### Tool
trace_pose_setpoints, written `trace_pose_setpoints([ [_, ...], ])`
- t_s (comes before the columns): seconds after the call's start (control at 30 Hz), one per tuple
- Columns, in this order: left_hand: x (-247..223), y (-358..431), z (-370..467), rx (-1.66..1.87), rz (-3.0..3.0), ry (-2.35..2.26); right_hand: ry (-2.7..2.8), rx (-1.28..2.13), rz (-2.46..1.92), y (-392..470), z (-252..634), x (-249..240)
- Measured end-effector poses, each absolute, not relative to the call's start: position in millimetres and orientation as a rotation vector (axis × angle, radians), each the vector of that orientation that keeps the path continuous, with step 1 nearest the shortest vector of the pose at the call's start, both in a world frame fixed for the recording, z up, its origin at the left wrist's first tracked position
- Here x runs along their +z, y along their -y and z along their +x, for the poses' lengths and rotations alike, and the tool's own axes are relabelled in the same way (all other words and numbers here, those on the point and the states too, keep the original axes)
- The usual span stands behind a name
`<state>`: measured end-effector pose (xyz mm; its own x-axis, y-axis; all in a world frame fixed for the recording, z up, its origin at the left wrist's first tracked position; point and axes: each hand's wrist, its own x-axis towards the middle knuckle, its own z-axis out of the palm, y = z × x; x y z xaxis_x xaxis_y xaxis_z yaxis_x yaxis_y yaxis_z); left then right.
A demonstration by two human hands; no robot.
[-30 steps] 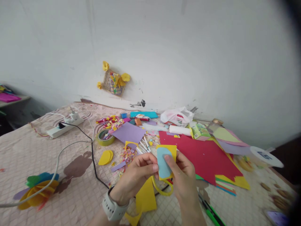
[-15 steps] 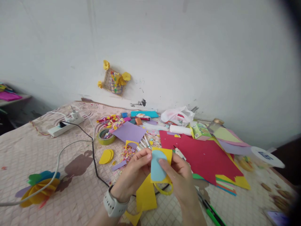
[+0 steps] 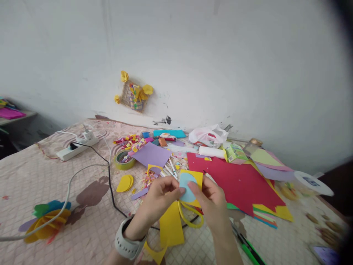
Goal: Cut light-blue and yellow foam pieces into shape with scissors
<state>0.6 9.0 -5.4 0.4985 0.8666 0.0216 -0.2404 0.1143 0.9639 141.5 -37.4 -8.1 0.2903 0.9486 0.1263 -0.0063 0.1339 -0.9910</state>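
Observation:
Both hands are raised over the table around a light blue rounded piece of craft sheet, laid flat on a yellow piece of sheet. My right hand grips the two from the right, thumb pressed on the blue face and fingers behind. At the left edge, my left hand pinches them with its thumb on the blue piece; its fingertips are partly hidden. Just below hangs or lies a yellow loop, partly covered. Under the hands lies a larger yellow sheet beside a curved yellow offcut.
Yellow discs, a tape roll and a purple sheet lie left of centre. Red sheet and a green utility knife are on the right. Cables run from a power strip. A paper flower stands at left.
The blue and yellow pieces have shifted slightly up and right and tilted. My left hand's thumb has slid down onto the blue piece's edge, and more of the yellow loop shows.

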Motion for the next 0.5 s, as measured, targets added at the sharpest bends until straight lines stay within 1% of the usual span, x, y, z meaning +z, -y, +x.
trace_pose_setpoints([
  [0.1, -5.4, -7.8, 1.8, 1.013, 1.201, -0.700, 1.075, 0.944, -1.183, 35.5, 144.4, -7.7],
  [0.17, -6.0, -8.1, 1.8, 1.020, 1.217, -0.702, 1.077, 0.955, -1.172, 34.8, 146.9, -7.8],
  [0.3, -6.7, -12.4, -2.1, 0.904, 1.285, -0.674, 1.178, 0.949, -1.210, 35.2, 153.9, -7.9],
  [0.4, -6.5, -16.6, -7.1, 0.808, 1.365, -0.654, 1.398, 0.966, -1.274, 36.9, 159.4, -5.7],
  [0.5, -6.2, -18.9, -11.9, 0.710, 1.505, -0.662, 1.607, 0.884, -1.337, 38.6, 163.3, 0.1],
])
